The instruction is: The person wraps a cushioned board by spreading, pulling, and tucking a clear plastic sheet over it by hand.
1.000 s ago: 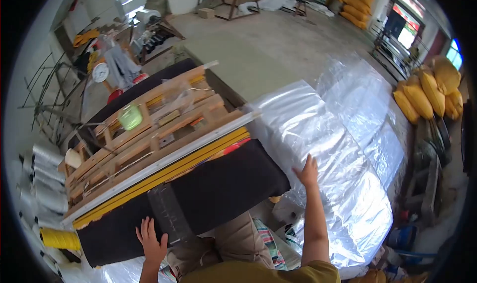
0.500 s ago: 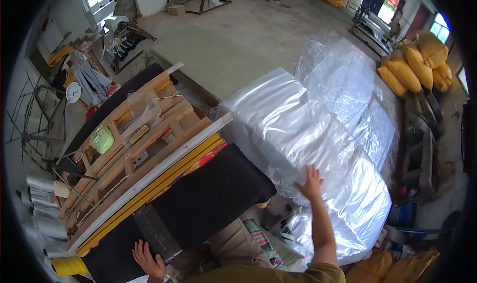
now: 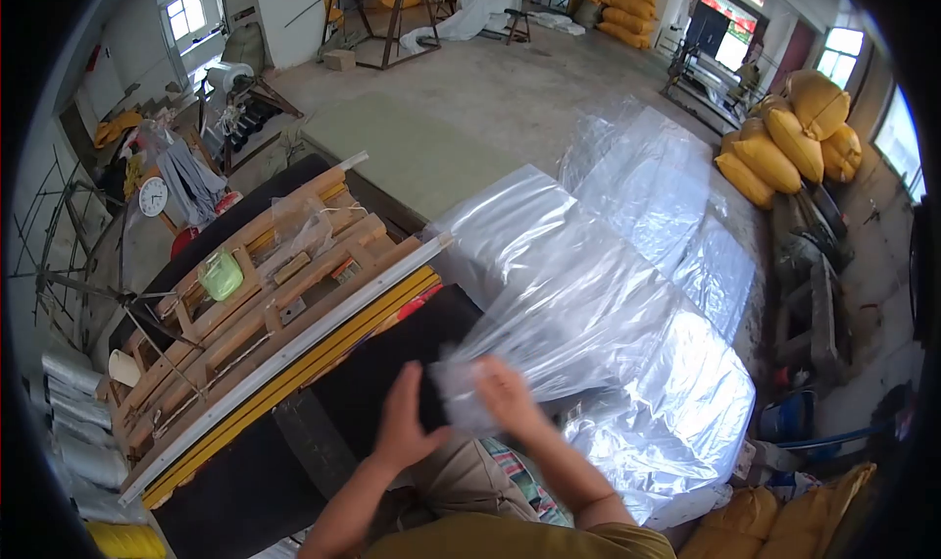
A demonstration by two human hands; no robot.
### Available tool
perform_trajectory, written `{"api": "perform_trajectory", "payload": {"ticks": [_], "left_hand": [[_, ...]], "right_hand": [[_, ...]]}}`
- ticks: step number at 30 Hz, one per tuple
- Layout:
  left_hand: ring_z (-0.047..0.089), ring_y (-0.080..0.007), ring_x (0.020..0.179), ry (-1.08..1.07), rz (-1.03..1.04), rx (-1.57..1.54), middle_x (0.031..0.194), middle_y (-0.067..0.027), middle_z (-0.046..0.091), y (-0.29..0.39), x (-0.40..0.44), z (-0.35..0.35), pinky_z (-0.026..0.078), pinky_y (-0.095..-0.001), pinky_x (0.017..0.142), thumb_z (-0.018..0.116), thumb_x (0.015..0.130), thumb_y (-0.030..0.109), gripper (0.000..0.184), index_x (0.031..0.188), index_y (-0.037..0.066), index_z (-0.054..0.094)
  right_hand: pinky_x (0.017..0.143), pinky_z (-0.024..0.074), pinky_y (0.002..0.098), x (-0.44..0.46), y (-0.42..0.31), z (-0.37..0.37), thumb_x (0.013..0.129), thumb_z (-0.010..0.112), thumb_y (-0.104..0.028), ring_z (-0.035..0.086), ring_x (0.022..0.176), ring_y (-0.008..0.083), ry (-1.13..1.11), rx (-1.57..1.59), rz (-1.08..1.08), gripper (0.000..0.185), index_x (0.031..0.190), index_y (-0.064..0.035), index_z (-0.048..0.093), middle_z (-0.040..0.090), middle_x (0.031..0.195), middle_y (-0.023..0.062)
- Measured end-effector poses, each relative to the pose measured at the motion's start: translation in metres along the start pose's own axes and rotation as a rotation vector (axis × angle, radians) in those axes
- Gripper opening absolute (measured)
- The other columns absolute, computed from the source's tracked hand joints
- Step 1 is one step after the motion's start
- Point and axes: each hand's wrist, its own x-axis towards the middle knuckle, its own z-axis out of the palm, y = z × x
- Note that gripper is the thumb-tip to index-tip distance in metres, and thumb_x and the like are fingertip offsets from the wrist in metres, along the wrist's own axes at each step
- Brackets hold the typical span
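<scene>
A stack of clear plastic sheeting lies to the right, its near edge drawn up toward me. My right hand grips that edge, fingers closed, slightly blurred. Just left of it my left hand is raised above the black padded surface, thumb and fingers apart, with nothing in it. Beyond the padding runs a long metal and yellow bar on a wooden frame.
A green bag rests on the wooden frame. Yellow sacks are piled at the right, with more brown-yellow sacks near my right side. A clock stands at the left.
My right hand has pulled the sheeting's edge left toward the padding. My left hand has lifted off the padding and moved right. The camera view has tilted up slightly.
</scene>
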Motion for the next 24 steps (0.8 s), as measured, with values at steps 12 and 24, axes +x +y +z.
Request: {"api": "perform_trajectory", "payload": {"ticks": [12, 24], "left_hand": [[0.062, -0.0226, 0.089, 0.706, -0.724, -1.077, 0.095, -0.0044, 0.064, -0.052, -0.143, -0.087, 0.051, -0.0359, 0.077, 0.048, 0.095, 0.027, 0.024, 0.103, 0.008, 0.061], [0.054, -0.0084, 0.077, 1.266, -0.392, -0.318, 0.086, -0.004, 0.06, -0.106, -0.264, -0.208, 0.044, -0.0217, 0.073, 0.052, 0.083, -0.008, 0.014, 0.084, 0.005, 0.054]], "right_hand": [[0.089, 0.0471, 0.0432, -0.071, 0.041, -0.016, 0.063, 0.054, 0.005, 0.061, 0.098, 0.0375, 0.05, -0.478, -0.112, 0.044, 0.105, -0.006, 0.058, 0.064, 0.103, 0.0141], [0.095, 0.0456, 0.039, -0.144, 0.028, 0.11, 0.096, 0.049, -0.036, 0.06, 0.108, 0.0229, -1.362, -0.039, 0.434, 0.048, 0.136, -0.0089, 0.048, 0.064, 0.117, 0.0123]]}}
